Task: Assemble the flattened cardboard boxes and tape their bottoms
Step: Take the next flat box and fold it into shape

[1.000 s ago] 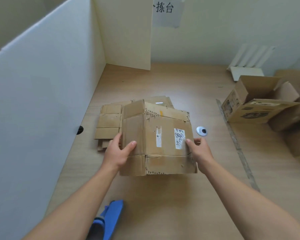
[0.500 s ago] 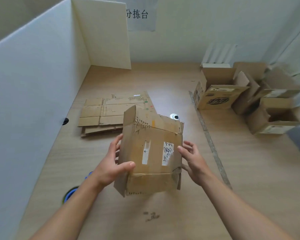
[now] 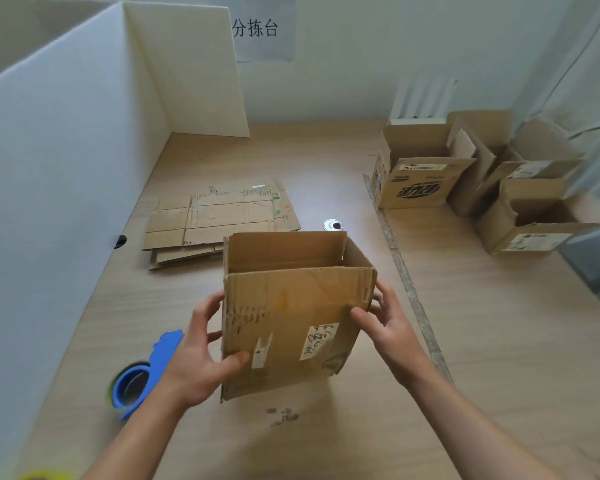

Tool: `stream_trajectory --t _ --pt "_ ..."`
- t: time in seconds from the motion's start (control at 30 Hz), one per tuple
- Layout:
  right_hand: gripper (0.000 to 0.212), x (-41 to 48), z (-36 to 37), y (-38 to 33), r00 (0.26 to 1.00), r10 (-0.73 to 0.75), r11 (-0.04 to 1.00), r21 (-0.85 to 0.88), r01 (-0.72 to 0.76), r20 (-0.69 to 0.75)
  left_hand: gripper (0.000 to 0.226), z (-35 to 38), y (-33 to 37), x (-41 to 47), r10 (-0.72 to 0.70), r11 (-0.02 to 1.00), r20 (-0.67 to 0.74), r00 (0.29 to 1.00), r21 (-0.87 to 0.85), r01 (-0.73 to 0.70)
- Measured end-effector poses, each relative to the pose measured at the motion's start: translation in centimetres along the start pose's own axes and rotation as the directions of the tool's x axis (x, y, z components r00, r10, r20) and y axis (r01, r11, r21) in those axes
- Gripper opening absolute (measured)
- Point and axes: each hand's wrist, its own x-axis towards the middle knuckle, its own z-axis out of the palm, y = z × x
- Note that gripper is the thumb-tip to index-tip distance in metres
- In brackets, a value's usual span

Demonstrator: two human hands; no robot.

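A worn brown cardboard box (image 3: pixel 291 317) with white labels is lifted above the table, squared up, its open end facing up and away. My left hand (image 3: pixel 201 355) grips its left edge, thumb on the front face. My right hand (image 3: pixel 385 327) grips the right edge, thumb on the front and fingers behind. A stack of flattened boxes (image 3: pixel 215 220) lies on the table beyond. A blue tape dispenser (image 3: pixel 142 375) lies at the left, beside my left forearm.
Several assembled open boxes (image 3: pixel 420 174) stand at the right back of the wooden table (image 3: pixel 499 341). White partition boards (image 3: pixel 66 168) wall the left side and back corner. A small round metal object (image 3: pixel 332 224) lies behind the held box. A seam strip (image 3: pixel 406 282) runs along the table.
The box went from a flattened piece held over the stack to an opened, squared shape lifted toward me. Both hands slid to its side edges. My view swung right, showing more boxes.
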Motion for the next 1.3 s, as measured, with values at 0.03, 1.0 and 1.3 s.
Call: stream_trajectory --t 0.03,1.0,1.3 --pt "0.066 -0.3 0.0 -0.1 1.0 -0.018 0.999 -0.027 0.018 0.006 0.089 0.0 0.2 -0.1 0.004 1.0 -0.051 0.999 -0.008 -0.004" --pt "0.057 -1.3 1.1 -0.7 0.97 -0.152 0.941 -0.271 0.201 0.191 0.053 -1.5 3.8 -2.7 0.175 0.907 0.054 0.983 0.379 -0.182" --pt "0.053 -1.1 1.6 -0.9 0.953 -0.134 0.854 -0.456 0.25 0.271 0.064 -1.8 3.2 -1.0 0.108 0.906 0.005 0.994 0.412 -0.101"
